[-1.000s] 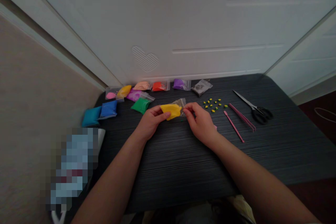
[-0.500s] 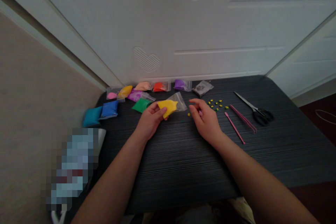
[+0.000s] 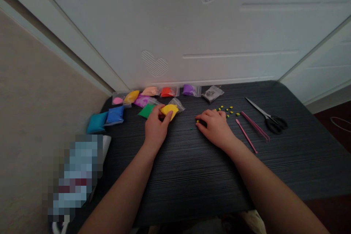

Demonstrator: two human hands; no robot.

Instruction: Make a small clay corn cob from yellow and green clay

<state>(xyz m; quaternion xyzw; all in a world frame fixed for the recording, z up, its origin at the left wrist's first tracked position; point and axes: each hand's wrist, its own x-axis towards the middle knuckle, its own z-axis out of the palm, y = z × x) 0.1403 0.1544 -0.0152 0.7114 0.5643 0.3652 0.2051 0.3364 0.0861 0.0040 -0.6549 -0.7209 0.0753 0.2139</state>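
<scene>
My left hand [image 3: 157, 127] is closed around a clear zip bag of yellow modelling clay [image 3: 169, 111], its thumb pressed on the front and the transparent top pointing away. On the dark table, my right hand [image 3: 215, 126] rests low, thumb and index finger closing on a small yellow clay ball [image 3: 197, 121]. A tiny green bit [image 3: 191, 129] lies just left of those fingertips. Several small yellow-and-green clay pieces [image 3: 231, 112] are scattered beyond the right hand, which partly covers them.
Right of the hand lie a pink stick tool [image 3: 246, 136], pink tweezers [image 3: 255, 127] and black-handled scissors [image 3: 267, 116]. Bags of clay line the back, among them green [image 3: 146, 110], red [image 3: 168, 92], purple [image 3: 188, 90] and blue [image 3: 114, 115]. A white door [image 3: 175, 25] stands behind.
My right hand has lowered to the table, its fingers coming together at the yellow ball. My left hand with the yellow bag has shifted slightly left and turned. The green bit now shows.
</scene>
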